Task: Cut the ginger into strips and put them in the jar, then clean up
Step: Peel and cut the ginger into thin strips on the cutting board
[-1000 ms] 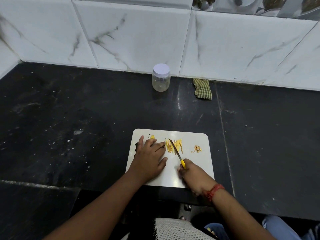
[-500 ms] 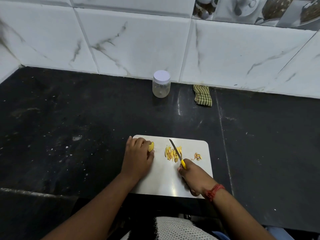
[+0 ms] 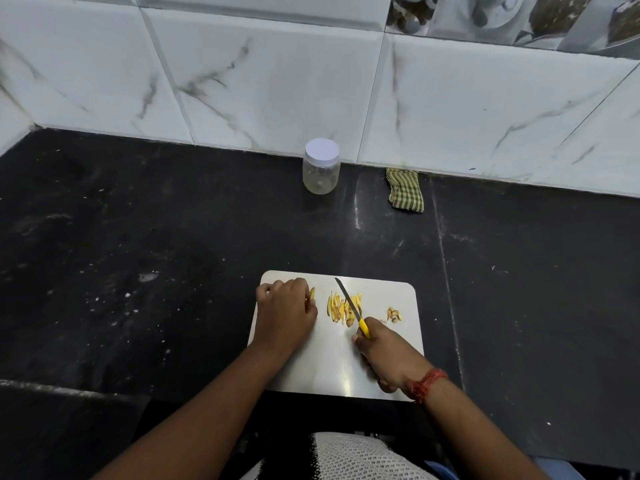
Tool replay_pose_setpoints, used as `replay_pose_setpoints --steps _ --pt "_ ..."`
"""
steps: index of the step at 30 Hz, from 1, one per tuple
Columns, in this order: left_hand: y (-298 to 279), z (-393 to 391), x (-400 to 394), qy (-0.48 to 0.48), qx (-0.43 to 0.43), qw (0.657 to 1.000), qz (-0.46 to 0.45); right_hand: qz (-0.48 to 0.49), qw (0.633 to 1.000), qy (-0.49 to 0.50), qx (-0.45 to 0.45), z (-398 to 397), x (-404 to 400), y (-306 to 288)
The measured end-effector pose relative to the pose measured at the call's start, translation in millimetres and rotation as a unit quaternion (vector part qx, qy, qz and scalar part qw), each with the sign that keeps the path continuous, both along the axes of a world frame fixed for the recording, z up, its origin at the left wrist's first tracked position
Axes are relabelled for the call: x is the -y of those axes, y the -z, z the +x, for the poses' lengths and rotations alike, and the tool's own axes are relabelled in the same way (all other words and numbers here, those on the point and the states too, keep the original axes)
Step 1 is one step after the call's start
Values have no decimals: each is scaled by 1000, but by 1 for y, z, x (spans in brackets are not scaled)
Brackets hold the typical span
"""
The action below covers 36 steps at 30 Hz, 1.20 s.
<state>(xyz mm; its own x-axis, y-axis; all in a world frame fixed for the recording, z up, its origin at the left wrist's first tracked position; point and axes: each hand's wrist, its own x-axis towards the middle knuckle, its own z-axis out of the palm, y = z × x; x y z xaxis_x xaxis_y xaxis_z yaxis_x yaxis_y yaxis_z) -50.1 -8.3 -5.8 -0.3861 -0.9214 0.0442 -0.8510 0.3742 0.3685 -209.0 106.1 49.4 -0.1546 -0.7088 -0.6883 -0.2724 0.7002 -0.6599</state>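
Black speckled stone tabletop (image 3: 138,237) with white flecks. White marble-pattern wall tiles (image 3: 277,81) behind it, printed decorative tiles (image 3: 519,19) at top right. Red thread wristband (image 3: 425,384).

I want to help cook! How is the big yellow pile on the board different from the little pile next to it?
The pile of ginger strips is bigger and bright yellow; the small pile of scraps is tiny and paler, brownish. The strips are long and thin; the scraps are short, chunky bits. The knife lies across the strips, while the scraps sit alone to the right. Both lie on the white cutting board.
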Motion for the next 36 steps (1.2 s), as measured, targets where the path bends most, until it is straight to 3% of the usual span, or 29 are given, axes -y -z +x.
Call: replay_pose_setpoints --steps 4,9,18,26,36 --pt "4 -7 -12 -10 -55 998 44 1 1000 1 4 -1 -4 5" --pt "10 -1 -18 5 -43 998 53 -13 999 -27 -19 3 -7 10" --pt "25 32 -20 128 -37 985 -106 -19 997 -59 -42 9 -3 15" --pt "32 41 -21 195 10 975 -103 -35 994 -92 -56 18 4 16" --pt "36 39 -26 190 53 977 -86 -38 993 -93 -69 24 5 17"
